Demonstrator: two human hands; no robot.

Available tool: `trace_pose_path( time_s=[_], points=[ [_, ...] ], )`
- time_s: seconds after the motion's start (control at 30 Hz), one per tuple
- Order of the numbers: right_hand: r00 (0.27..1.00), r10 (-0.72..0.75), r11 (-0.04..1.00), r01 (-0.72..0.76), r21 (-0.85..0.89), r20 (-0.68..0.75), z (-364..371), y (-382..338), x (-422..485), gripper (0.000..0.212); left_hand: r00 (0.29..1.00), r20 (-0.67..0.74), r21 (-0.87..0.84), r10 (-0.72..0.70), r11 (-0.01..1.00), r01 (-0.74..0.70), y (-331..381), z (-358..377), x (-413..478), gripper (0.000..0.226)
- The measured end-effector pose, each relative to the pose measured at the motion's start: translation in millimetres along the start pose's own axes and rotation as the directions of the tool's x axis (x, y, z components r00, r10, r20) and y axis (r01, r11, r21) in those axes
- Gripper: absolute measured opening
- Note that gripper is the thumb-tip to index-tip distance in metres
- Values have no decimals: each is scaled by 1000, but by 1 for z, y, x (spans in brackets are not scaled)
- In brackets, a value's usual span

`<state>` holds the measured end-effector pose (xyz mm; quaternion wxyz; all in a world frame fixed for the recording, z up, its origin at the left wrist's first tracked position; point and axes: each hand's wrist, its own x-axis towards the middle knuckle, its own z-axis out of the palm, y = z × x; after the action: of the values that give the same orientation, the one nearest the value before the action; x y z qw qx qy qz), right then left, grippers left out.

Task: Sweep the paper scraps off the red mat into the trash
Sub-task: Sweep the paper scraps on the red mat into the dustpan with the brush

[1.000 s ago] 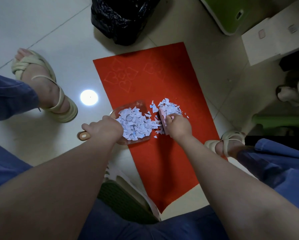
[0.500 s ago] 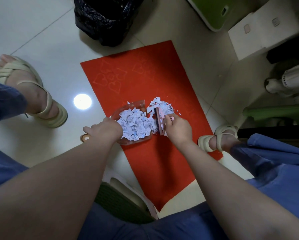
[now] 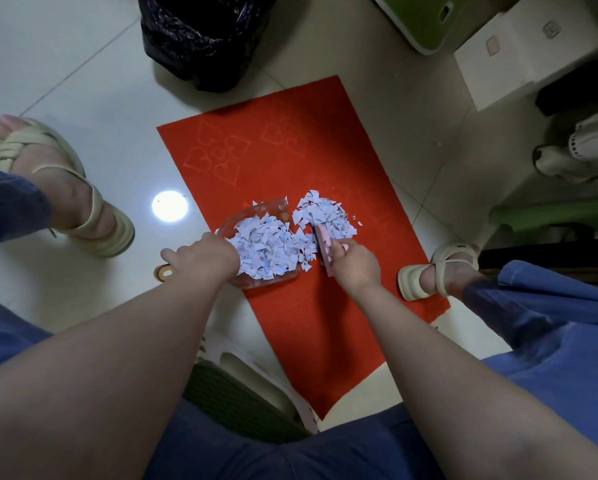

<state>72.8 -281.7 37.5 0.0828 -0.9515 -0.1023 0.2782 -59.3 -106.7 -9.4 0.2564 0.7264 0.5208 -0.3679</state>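
- Right at the bottom edge, the person's blue trousers fill the view; the green-and-white seat of a stool shows between the knees; both bare forearms reach forward over it.
- Left hand is down at the mat's left edge; its fingers are curled tight round the handle of a clear dustpan; the handle's tan end pokes out past the knuckles, over the pale floor tile.
- Right hand is just beside it; its fingers are wrapped round a small pink brush; the brush stands on edge on the mat, right at the pan's open side.
- And the paper scraps: the bigger heap lies inside the dustpan; a smaller pile sits on the mat beyond the brush, touching it; a few loose bits lie along its right fringe.
- The red mat lies slantwise on the floor; its far half shows faint heart outlines; the right sandal sits across its right edge; the left sandal is well off on the tile; a round glare shines between that sandal and the mat.
- Farthest out, the black trash bag stands just past the mat's far edge; whether its mouth is open, one cannot tell; a white box sits at the top right.
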Motion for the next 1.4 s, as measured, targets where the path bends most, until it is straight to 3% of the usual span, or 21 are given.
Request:
trace_pose_path(
  time_s=[0.27, 0.4, 0.6, 0.77, 0.97, 1.1, 1.3, 1.4],
  points=[
    [982, -159, 986, 163, -29, 106, 7, -13, 1, 27, 999, 33, -28, -4, 1000, 5, 7, -1, -3, 39],
    [974, -225, 973, 226, -53, 28, -2, -14, 1, 29, 999, 44, -48, -1, 999, 4, 7, -1, -3, 36],
    [986, -130, 986, 117, -122, -104, -11, -6, 5, 34, 999, 37, -20, 11, 1000, -10, 4, -11, -7, 33],
    [998, -16, 993, 22, -114, 53, -3, -2, 4, 34, 999, 41, 5, 14, 1000, -14, 1, -9, -7, 40],
    [993, -90, 993, 95, -64, 82, 5, -11, 2, 31, 999, 32, -13, 16, 1000, -16, 3, -6, -6, 40],
    [988, -135, 990, 131, -45, -82, -4, -8, 1, 31, 999, 39, -12, 28, 1000, -28, 7, -4, -5, 39],
    [962, 98, 993, -111, -39, -256, -22, 13, 2, 40, 995, 53, -37, 88, 996, -86, 10, 4, 1, 50],
    [948, 255, 967, -253, 36, -191, -21, 25, 6, 43, 994, 64, -39, 86, 996, -84, 11, 8, 0, 43]
  ],
)
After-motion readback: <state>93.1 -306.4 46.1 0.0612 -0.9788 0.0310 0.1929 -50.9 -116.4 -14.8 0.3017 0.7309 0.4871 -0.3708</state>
